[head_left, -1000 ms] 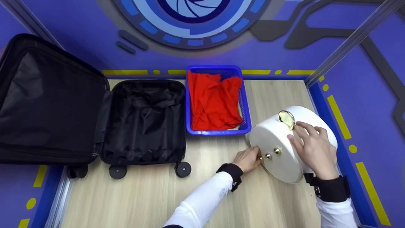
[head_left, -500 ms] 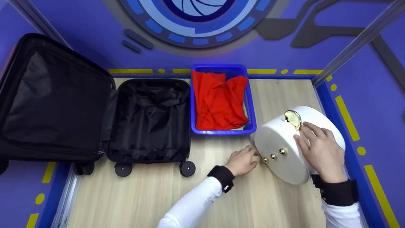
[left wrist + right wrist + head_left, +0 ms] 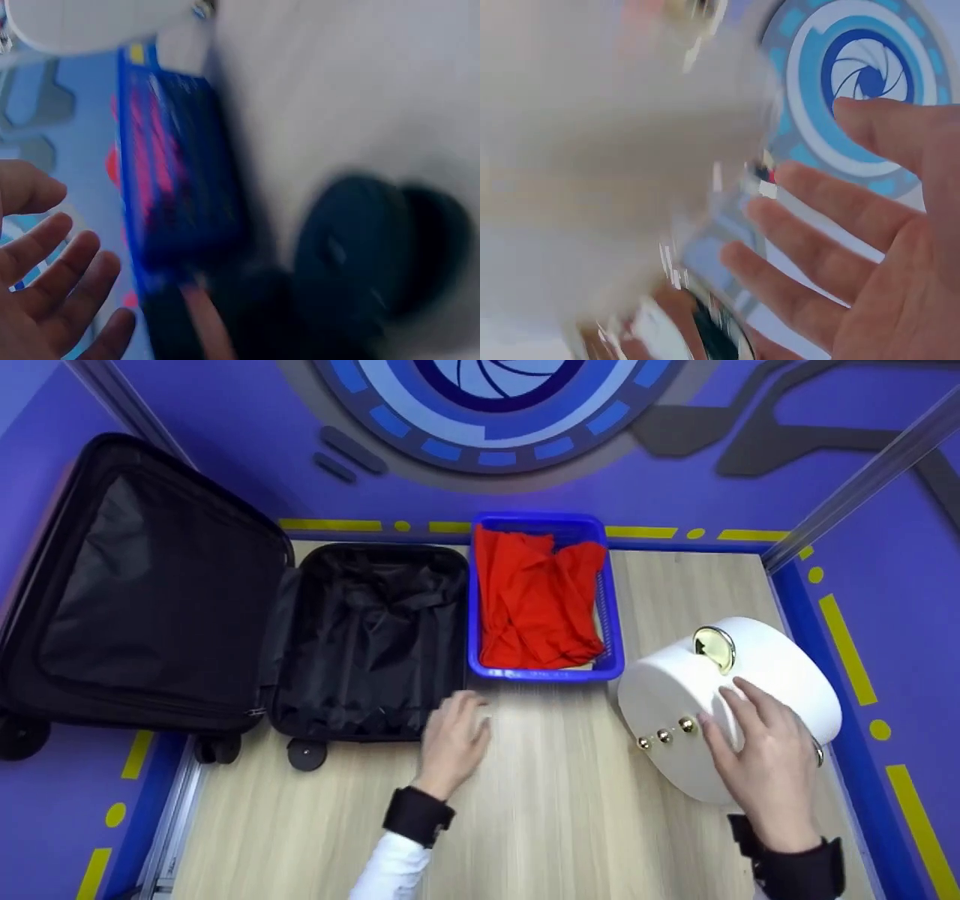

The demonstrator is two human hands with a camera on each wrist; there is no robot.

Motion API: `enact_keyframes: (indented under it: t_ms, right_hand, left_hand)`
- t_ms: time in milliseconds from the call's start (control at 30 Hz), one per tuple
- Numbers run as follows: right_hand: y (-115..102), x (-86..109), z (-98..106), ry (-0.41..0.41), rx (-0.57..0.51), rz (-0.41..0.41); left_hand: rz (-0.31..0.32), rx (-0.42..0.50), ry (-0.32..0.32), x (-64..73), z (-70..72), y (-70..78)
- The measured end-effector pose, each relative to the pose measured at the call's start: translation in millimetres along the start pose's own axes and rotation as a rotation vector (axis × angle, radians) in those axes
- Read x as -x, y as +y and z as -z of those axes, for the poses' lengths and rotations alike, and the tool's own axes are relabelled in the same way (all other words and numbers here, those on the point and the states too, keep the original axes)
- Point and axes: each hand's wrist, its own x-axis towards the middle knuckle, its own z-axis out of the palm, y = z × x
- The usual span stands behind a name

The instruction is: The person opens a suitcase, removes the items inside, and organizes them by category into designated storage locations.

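Observation:
A white rounded case (image 3: 780,675) with a row of gold knobs on its flat end and a gold ring on top lies tilted at the right. My right hand (image 3: 769,769) is over its near side, fingers spread and holding nothing; the right wrist view shows the palm beside the blurred white surface. Empty and relaxed, my left hand (image 3: 451,742) is at the near right corner of an open black suitcase (image 3: 375,637), hiding a wheel there. In the left wrist view a dark wheel (image 3: 352,247) appears blurred beyond the fingers.
A blue basket (image 3: 611,637) holding red cloth (image 3: 536,600) stands against the back wall, between suitcase and case. The suitcase lid (image 3: 165,600) leans up at the left. Printed purple walls border the wooden table (image 3: 555,810).
My left hand has left the knobs of the white case and swung left to the suitcase corner. My right hand has drawn slightly back toward me. The head view has shifted left.

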Motion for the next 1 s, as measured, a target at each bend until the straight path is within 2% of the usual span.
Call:
enact_keyframes:
  t_ms: [100, 200, 300, 400, 533, 700, 867, 1000]
  right_hand:
    - [-8.4, 12.1, -14.3, 0.045, -0.070, 0.003]
    - [-15.9, 24.5, -27.4, 0.082, -0.105, -0.028]
    - [-25.0, 35.2, -38.1, 0.099, -0.102, -0.106]
    - [-32.6, 40.9, -51.1, 0.095, -0.061, -0.186]
    - [-31.7, 37.7, -74.4, 0.098, 0.030, -0.272]
    - [-20.7, 29.6, -97.8, 0.194, 0.095, -0.373]
    - [-7.3, 20.3, -108.0, 0.288, 0.076, -0.353]
    - [8.1, 8.0, -108.8, 0.286, 0.036, -0.322]
  left_hand:
    - [0.066, -0.034, 0.060, 15.6, 9.5, -28.8]
    - [0.132, -0.044, 0.045, 30.8, 14.1, -48.4]
    - [0.144, -0.075, 0.011, 38.8, 10.6, -57.6]
    - [0.122, -0.106, 0.003, 40.3, 3.5, -59.7]
    - [0.140, -0.086, -0.015, 39.4, -2.2, -57.2]
    - [0.169, -0.080, -0.044, 37.8, -5.8, -55.5]
    - [0.198, -0.082, -0.049, 39.3, -3.5, -56.5]
    - [0.212, -0.086, -0.049, 39.8, -1.9, -57.7]
